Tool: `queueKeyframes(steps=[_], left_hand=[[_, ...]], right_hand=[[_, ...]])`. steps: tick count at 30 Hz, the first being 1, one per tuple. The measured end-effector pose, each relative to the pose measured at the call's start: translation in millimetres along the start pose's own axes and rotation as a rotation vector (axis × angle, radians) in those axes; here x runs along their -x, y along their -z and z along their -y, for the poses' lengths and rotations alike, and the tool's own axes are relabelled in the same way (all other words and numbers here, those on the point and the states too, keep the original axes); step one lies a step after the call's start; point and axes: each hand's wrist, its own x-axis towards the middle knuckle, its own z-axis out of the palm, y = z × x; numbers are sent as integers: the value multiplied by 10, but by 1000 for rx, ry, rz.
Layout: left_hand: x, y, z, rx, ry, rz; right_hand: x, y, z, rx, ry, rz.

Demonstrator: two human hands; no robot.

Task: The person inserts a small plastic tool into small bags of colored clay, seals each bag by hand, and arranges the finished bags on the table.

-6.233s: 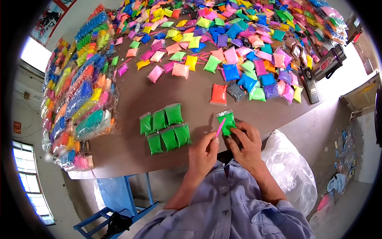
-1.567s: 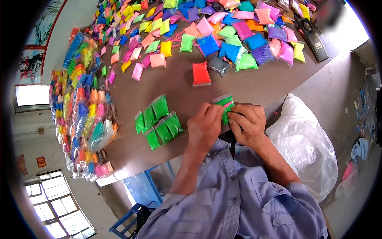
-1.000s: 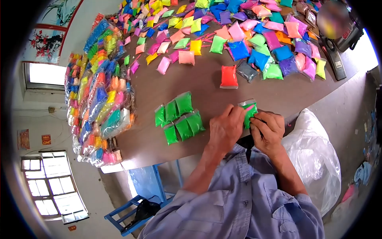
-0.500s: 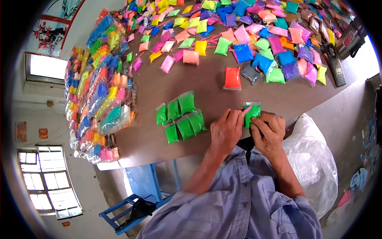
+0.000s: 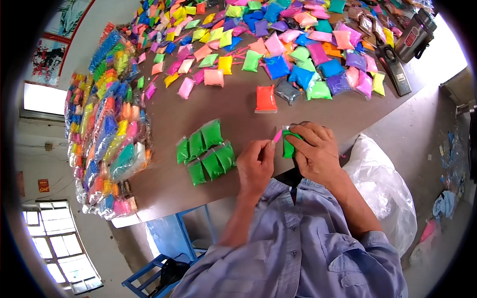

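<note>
Near the front edge of the brown, smooth-topped desk [image 5: 226,109], the left hand [image 5: 255,161] has its thumb and index finger closed in a pinch on a thin bright-pink stick [image 5: 278,136], the other fingers curled in toward the palm. The pink end points up and away from the body, beside the left edge of a small bright-green packet of clear plastic film [image 5: 288,149]; whether the 2 touch cannot be told. The right hand [image 5: 316,153] grips that packet from its right side, fingers bent over it close together and the thumb lower down, so only a narrow green strip and the clear top edge show. Whether the packet rests on the desk or is lifted is hard to tell. To the left of the hands lie 6 similar bright-green plastic packets [image 5: 212,165] in 2 slanted rows of 3, close together. Beyond the hands a square red plastic packet [image 5: 266,99] lies beside a dark grey plastic packet [image 5: 287,92], at the near edge of a wide spread of many-coloured plastic packets [image 5: 275,44]. At the left end of the desk rises a heap of clear bags filled with coloured pieces [image 5: 107,129].
</note>
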Motion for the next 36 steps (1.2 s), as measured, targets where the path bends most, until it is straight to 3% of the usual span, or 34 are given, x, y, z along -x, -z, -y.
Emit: queueKeyframes(steps=[8, 12, 14, 24, 31, 34, 36], left_hand=[[222, -41, -68, -52, -41, 71], [139, -75, -15, -240, -211, 51], [103, -67, -24, -343, -151, 97], [27, -27, -68, -290, -43, 109], [-21, -2, -49, -332, -58, 92], [-13, 5, -55, -411, -89, 93], [28, 14, -90, -484, -233, 41]], right_hand=[[103, 49, 72, 60, -146, -98], [105, -27, 30, 56, -103, -175], [97, -40, 29, 75, -126, -186], [102, -12, 28, 66, -94, -154], [97, 58, 29, 17, -42, -86], [92, 42, 60, 24, -72, -100], [96, 25, 47, 39, -67, -117]])
